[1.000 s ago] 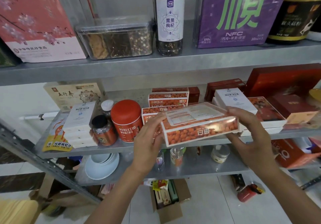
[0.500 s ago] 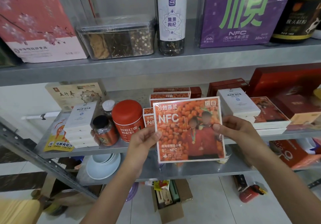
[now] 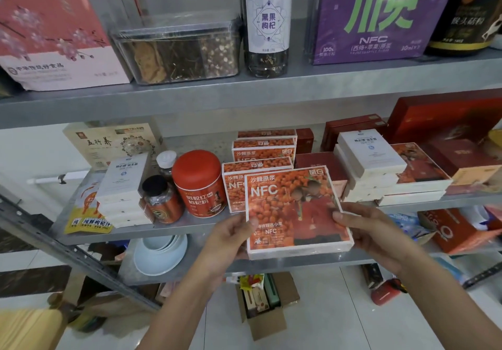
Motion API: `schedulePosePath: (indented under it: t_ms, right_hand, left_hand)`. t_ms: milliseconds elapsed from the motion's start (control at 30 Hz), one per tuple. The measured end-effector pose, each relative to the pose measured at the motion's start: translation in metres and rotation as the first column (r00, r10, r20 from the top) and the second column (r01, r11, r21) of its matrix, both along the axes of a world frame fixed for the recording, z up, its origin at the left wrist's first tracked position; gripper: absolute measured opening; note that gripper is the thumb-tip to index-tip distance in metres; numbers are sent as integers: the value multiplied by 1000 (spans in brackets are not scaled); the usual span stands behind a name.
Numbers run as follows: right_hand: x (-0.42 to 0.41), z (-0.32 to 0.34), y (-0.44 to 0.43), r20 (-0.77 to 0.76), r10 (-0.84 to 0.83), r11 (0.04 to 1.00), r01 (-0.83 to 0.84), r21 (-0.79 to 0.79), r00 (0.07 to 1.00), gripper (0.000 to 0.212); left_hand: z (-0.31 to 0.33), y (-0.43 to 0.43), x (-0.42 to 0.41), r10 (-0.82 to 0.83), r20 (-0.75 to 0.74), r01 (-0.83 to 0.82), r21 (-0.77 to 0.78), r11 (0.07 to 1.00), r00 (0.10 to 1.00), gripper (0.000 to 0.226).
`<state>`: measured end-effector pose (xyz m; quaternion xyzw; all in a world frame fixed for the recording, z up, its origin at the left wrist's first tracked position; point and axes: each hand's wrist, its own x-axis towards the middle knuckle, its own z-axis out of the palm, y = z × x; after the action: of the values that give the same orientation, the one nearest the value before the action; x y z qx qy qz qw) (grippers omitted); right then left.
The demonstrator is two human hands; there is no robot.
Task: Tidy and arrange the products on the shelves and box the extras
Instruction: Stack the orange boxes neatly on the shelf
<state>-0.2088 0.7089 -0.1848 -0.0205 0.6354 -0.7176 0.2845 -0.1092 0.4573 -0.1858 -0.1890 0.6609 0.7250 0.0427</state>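
An orange NFC sea-buckthorn box (image 3: 293,211) stands upright in front of the middle shelf (image 3: 190,228), its printed face toward me. My left hand (image 3: 231,238) grips its left edge and my right hand (image 3: 372,230) grips its right edge, thumbs on the front. Right behind it stand matching orange boxes (image 3: 258,165) in a row running back on the shelf. An open cardboard box (image 3: 267,319) with several items sits on the floor below.
A red canister (image 3: 199,184), dark jars (image 3: 160,200) and stacked white boxes (image 3: 123,189) fill the shelf's left. White boxes (image 3: 369,159) and red cartons (image 3: 448,121) sit on the right. The upper shelf holds a purple box (image 3: 377,15), a bottle (image 3: 267,23) and a clear tub (image 3: 179,53). Bowls (image 3: 160,251) lie below.
The orange box went from lying flat to standing upright with its face toward me, then moved slightly forward toward the row of matching boxes. Both hands kept hold.
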Motion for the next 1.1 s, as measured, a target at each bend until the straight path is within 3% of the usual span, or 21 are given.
schedulePosePath:
  t_ms: [133,233,300,333,367,400,433,467,533,567,600,633,667,700,733,800,867,933,1000,1100]
  right_hand:
    - [1,3,3,41,49,999,-49,-1,998,53]
    - [-1,6,2,85,50,998,-47,-28,995,46]
    - [1,6,-2,73,-13,999,17,-47,997,42]
    - [3,5,-5,62,-44,998,47,-49,997,41]
    - [5,4,-7,52,-75,996,77,-45,996,40]
    - [7,2,-8,45,-102,994,104,-37,994,37]
    - [8,0,-10,47,-131,991,132,-28,990,32]
    - [8,-2,-12,58,-163,986,164,-23,985,26]
    - [9,-4,-15,93,-213,976,217,-24,973,22]
    - [10,-5,-18,110,-222,974,226,-21,969,24]
    - [12,-5,-20,124,-224,974,228,-15,967,28]
    - [14,-5,-23,135,-220,974,224,-17,966,36]
    - [17,-4,-25,143,-210,976,216,-31,967,47]
    - [20,-3,-26,148,-193,978,202,-52,970,56]
    - [22,-2,-25,144,-168,980,181,-81,975,61]
    - [24,1,-20,106,-114,984,127,-128,988,62]
    - [26,4,-13,-15,-109,990,107,-95,994,59]
    - [23,1,-6,-219,-173,980,189,56,960,64]
    - [18,0,-2,-369,-114,959,200,203,922,74]
    - [11,0,3,-350,79,969,11,246,933,59]
  left_hand:
    - [-1,-1,-1,1,88,-8,77,997,996,30]
    - [-1,-5,0,-109,116,102,62,993,987,33]
    - [3,-3,-2,-145,127,155,-73,985,981,29]
    - [3,-2,-4,-140,109,162,-236,958,984,29]
    - [1,-1,-7,-133,67,149,-464,873,989,29]
    - [-3,1,-7,-119,-23,71,-685,725,993,32]
    - [-3,5,-5,-135,-141,-32,-797,602,981,39]
    - [-1,8,-3,-203,-240,-86,-821,565,949,49]
    - [4,19,2,-416,-283,25,-801,598,864,66]
    - [4,27,3,-532,-254,82,-846,528,808,76]
    - [2,36,3,-617,-230,44,-917,396,752,84]
    - [-2,43,2,-661,-239,-58,-957,284,711,88]
    - [-7,49,0,-666,-266,-145,-962,233,697,86]
    - [-10,54,-1,-633,-299,-163,-950,266,714,82]
    - [-11,56,-1,-579,-353,-160,-920,358,735,77]
    - [-7,51,0,-392,-467,-118,-748,653,793,68]
    - [-7,37,1,-221,-456,-77,-548,833,862,60]
    - [-6,22,0,-128,-434,-80,-431,899,892,51]
    - [-5,14,0,-101,-421,-40,-314,949,901,44]
    - [-5,12,3,-106,-377,62,-127,990,920,52]
